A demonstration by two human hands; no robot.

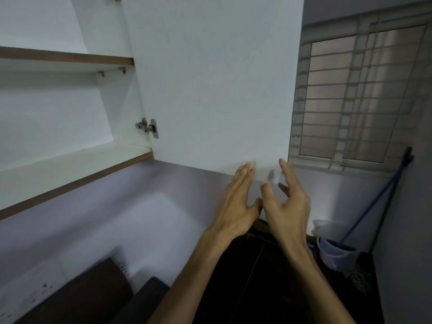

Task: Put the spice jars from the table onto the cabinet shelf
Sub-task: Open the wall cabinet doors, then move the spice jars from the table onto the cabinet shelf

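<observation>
- Spice jars are not seen anywhere; the cabinet shelf (70,164) lies bare.
- Both the left hand (236,206) and right hand (288,204) are spread wide, nothing gripped, at the lower edge of the open cabinet door (217,78).
- Judged step: access is cleared; jars must be fetched from below next.
- A bucket (332,251) and mop handle (374,202) are set well aside.

Pale wall (131,206), slatted window (350,101) at right, blue-handled mop (374,202) in bucket (332,253), dim light

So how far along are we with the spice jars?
Done: the cabinet door stands open. No jars show on the lower shelf or on the visible edge of the upper shelf. In hand: nothing; left hand and right hand are empty near the door's bottom edge. Left: all jars, none in view.
</observation>
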